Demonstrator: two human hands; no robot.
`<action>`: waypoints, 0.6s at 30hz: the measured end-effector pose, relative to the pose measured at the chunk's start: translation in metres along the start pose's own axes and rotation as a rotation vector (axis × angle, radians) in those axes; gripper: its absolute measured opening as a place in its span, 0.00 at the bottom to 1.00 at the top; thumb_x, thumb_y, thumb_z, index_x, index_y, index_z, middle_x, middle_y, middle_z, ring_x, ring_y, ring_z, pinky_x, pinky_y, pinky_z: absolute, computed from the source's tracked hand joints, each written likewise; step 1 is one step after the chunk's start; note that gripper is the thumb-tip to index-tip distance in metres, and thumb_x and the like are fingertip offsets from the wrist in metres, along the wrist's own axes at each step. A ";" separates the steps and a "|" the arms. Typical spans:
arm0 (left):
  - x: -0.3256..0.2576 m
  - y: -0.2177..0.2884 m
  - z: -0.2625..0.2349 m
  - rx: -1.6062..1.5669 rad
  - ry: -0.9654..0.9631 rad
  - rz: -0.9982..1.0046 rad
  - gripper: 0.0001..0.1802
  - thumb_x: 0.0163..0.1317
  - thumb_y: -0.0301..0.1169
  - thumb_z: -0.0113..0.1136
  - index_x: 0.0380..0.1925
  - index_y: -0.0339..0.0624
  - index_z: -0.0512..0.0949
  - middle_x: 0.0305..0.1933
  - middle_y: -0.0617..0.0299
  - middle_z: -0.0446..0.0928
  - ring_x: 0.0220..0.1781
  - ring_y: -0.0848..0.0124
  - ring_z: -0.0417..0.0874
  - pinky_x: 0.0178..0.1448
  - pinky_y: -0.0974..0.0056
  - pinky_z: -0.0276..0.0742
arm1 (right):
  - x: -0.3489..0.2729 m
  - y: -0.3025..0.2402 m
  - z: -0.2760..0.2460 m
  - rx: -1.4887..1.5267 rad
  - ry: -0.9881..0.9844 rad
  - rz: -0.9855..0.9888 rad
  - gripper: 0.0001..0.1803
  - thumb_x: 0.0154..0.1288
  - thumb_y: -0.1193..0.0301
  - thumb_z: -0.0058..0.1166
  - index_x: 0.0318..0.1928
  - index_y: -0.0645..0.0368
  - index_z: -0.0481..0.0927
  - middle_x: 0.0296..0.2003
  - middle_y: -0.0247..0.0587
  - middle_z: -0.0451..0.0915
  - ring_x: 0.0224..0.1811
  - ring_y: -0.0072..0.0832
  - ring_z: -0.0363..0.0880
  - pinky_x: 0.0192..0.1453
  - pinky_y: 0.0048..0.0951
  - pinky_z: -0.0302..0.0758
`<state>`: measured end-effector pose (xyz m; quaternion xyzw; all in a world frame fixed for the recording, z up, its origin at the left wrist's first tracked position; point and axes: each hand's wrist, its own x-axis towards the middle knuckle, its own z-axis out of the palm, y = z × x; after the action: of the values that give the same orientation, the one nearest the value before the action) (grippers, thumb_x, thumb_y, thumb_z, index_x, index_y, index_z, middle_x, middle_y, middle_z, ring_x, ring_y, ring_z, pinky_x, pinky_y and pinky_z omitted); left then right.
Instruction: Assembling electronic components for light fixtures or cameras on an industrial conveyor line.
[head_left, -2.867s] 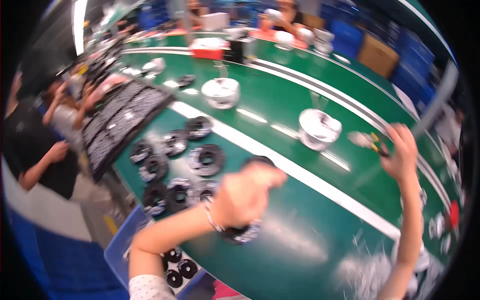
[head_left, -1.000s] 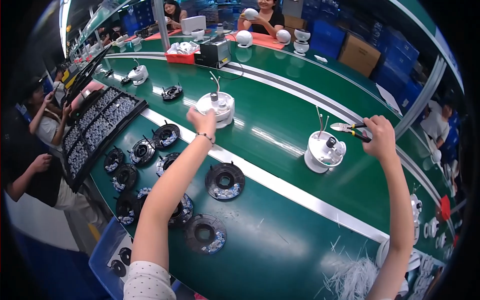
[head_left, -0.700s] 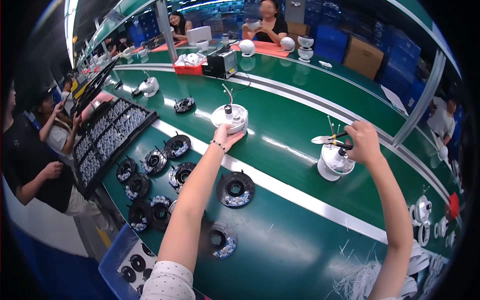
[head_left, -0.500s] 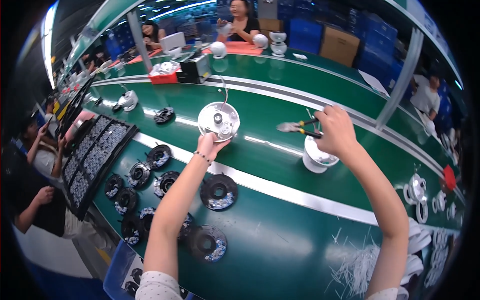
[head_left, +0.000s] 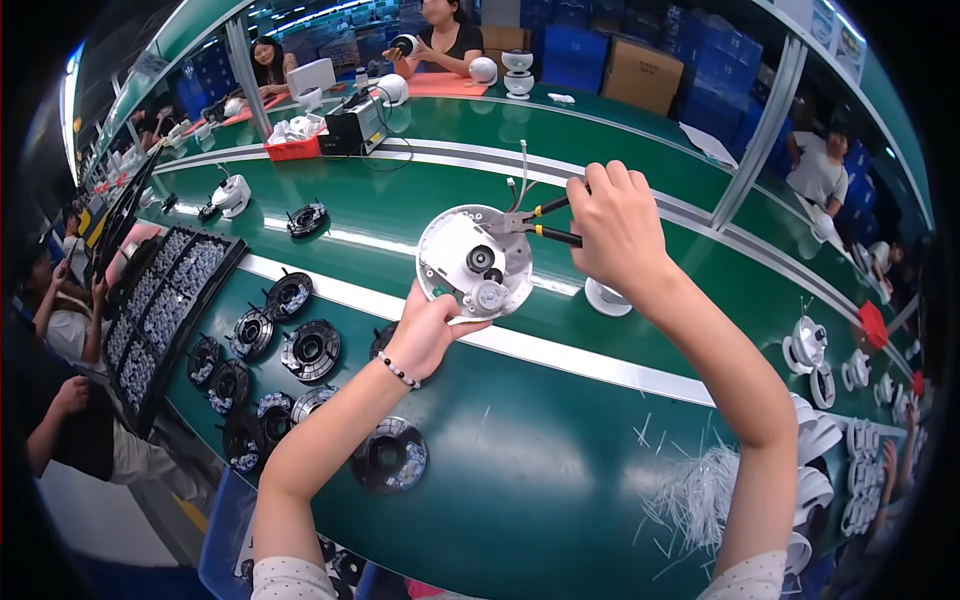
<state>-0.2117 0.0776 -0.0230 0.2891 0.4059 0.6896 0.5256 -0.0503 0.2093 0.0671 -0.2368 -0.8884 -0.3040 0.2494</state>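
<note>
Blue bin (head_left: 225, 540), nearest edge, lower left: small black round parts inside, only partly in view

Black ring part (head_left: 388, 458), flat on green table (head_left: 530, 480), beside the left forearm

Heap of white cut wire offcuts (head_left: 705, 490), on table near the right forearm

Cluster of black ring parts (head_left: 270, 345), approx. eight, lying flat left of the left arm

Black tray (head_left: 160, 310) w/ rows of small pale pieces, far left

L hand (head_left: 432, 330): beaded bracelet on wrist, fingers closed on lower rim of white round camera base (head_left: 474, 260), which is lifted off the table and tilted toward the wearer (inner parts facing up)

R hand (head_left: 615, 225): wrapped firmly round yellow-and-black cutters (head_left: 535, 222), tip at the base's upper right edge, by thin wires (head_left: 520, 180) rising from it

White round piece (head_left: 607, 297) on table, just behind right wrist

Far side: other people seated at bench w/ white dome units (head_left: 500, 68), blue crates and cardboard boxes behind
</note>
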 end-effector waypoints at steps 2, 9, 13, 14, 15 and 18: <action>-0.004 -0.002 0.005 0.038 0.023 0.001 0.33 0.46 0.13 0.35 0.56 0.40 0.45 0.55 0.50 0.57 0.52 0.56 0.69 0.50 0.51 0.75 | -0.003 0.000 -0.002 -0.012 0.017 -0.005 0.15 0.34 0.74 0.55 0.29 0.62 0.73 0.27 0.41 0.67 0.34 0.33 0.65 0.36 0.29 0.63; -0.016 -0.003 0.022 0.063 0.001 0.014 0.29 0.47 0.14 0.36 0.53 0.37 0.47 0.53 0.49 0.57 0.50 0.57 0.70 0.50 0.53 0.76 | -0.012 0.002 -0.008 -0.079 0.012 -0.017 0.16 0.31 0.74 0.56 0.28 0.62 0.72 0.26 0.40 0.68 0.33 0.33 0.65 0.36 0.29 0.63; -0.016 -0.008 0.025 0.066 0.006 0.005 0.29 0.47 0.14 0.36 0.53 0.36 0.47 0.53 0.49 0.58 0.50 0.58 0.70 0.50 0.53 0.76 | -0.018 0.006 -0.015 -0.102 0.000 -0.006 0.16 0.32 0.73 0.56 0.28 0.62 0.72 0.27 0.40 0.68 0.33 0.32 0.65 0.36 0.28 0.63; -0.016 -0.009 0.026 0.072 -0.004 0.003 0.29 0.48 0.14 0.36 0.53 0.36 0.47 0.53 0.49 0.58 0.50 0.58 0.70 0.50 0.53 0.76 | -0.020 0.007 -0.016 -0.113 -0.007 -0.002 0.16 0.32 0.73 0.56 0.29 0.62 0.73 0.27 0.40 0.68 0.33 0.32 0.65 0.37 0.28 0.63; -0.016 -0.009 0.027 0.076 -0.014 0.001 0.28 0.48 0.15 0.37 0.53 0.36 0.47 0.53 0.50 0.58 0.50 0.58 0.70 0.50 0.53 0.76 | -0.022 0.009 -0.017 -0.124 -0.014 0.003 0.16 0.32 0.73 0.56 0.29 0.62 0.73 0.27 0.40 0.68 0.34 0.32 0.65 0.37 0.28 0.63; -0.018 -0.013 0.031 0.085 -0.007 0.002 0.28 0.48 0.15 0.37 0.52 0.36 0.47 0.53 0.50 0.58 0.50 0.58 0.70 0.50 0.53 0.76 | -0.029 0.014 -0.022 -0.163 -0.032 0.007 0.17 0.33 0.73 0.57 0.30 0.62 0.73 0.27 0.40 0.68 0.34 0.32 0.65 0.37 0.28 0.63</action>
<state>-0.1748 0.0702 -0.0180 0.3140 0.4325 0.6713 0.5135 -0.0137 0.1966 0.0717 -0.2643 -0.8638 -0.3704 0.2162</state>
